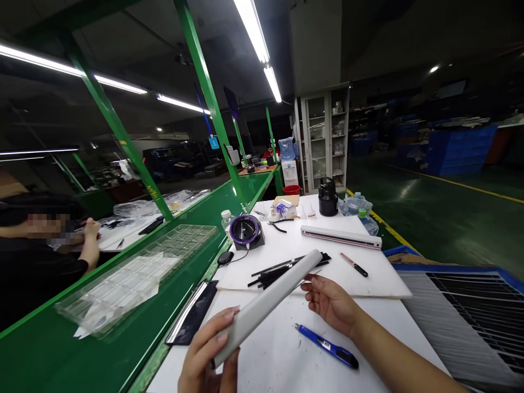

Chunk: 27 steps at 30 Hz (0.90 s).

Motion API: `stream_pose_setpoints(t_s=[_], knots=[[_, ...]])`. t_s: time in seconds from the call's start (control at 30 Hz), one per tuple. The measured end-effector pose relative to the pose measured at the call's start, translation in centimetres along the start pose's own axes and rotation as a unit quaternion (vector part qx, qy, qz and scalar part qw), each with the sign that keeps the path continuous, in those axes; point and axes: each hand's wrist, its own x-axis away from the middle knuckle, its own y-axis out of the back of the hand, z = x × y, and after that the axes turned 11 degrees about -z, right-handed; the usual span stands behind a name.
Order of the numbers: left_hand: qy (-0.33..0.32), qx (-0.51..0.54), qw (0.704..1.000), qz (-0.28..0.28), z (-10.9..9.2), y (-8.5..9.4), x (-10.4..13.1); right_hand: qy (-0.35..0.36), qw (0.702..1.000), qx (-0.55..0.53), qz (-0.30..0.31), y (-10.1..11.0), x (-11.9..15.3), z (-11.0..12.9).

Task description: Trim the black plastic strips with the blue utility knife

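A long light-grey bar (270, 300) slants up over the white table, its near end in my left hand (210, 355), with fingers and thumb wrapped round it. Beside the bar's far half is my right hand (331, 305), palm turned up and fingers loosely curled apart; a thin strip seems to touch its fingertips, too fine to tell. Below that hand lies a blue utility knife (327, 345). Several black strips (266, 277) are bunched on the white foam sheet behind the bar. Farther back rest a white striped train-like bar (341, 238) and a red-and-black knife (353, 264).
A purple-rimmed fan (245, 230), pliers (280, 224) and a black canister (328, 197) stand or lie at the back. Clear trays (139, 278) lie on the green ledge at left, where another person (36, 245) sits. A bin of strips (462, 316) is at right.
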Motion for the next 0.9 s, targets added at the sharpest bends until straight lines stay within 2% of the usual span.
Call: stream_pose_setpoints(t_s=[0.1, 0.2, 0.37, 0.47, 0.57, 0.67, 0.77, 0.83, 0.9], knots=[[-0.045, 0.001, 0.998, 0.054, -0.4, 0.1, -0.3, -0.003, 1.0, 0.004, -0.008, 0.3, -0.2, 0.0], [-0.059, -0.001, 0.994, 0.091, -0.7, 0.1, -0.7, -0.002, 1.0, 0.004, -0.015, 0.4, -0.3, 0.1], [-0.06, -0.021, 0.993, 0.102, -1.1, 0.4, -0.4, 0.006, 0.999, -0.012, -0.031, 0.3, -0.5, 0.1], [-0.053, -0.03, 0.993, 0.1, -0.3, 0.9, 0.1, 0.005, 0.998, -0.028, -0.059, 1.0, -0.9, 0.2], [0.034, -0.015, 0.999, 0.017, 1.8, 0.9, 0.6, -0.01, 0.995, -0.041, -0.091, 1.9, -1.5, 0.2], [0.212, 0.006, 0.973, -0.095, 5.4, 0.6, 0.6, -0.038, 0.995, -0.034, -0.085, 2.2, -1.7, 0.4], [0.379, 0.011, 0.914, -0.142, 9.4, 0.2, 0.0, -0.077, 0.997, -0.009, -0.017, 1.1, -0.6, 0.7], [0.427, 0.024, 0.892, -0.151, 11.7, 0.0, -0.4, -0.102, 0.994, 0.013, 0.046, -0.5, 0.9, 0.9], [0.435, 0.032, 0.887, -0.149, 13.6, -0.4, -0.5, -0.122, 0.986, 0.035, 0.105, -2.2, 2.8, 0.7]])
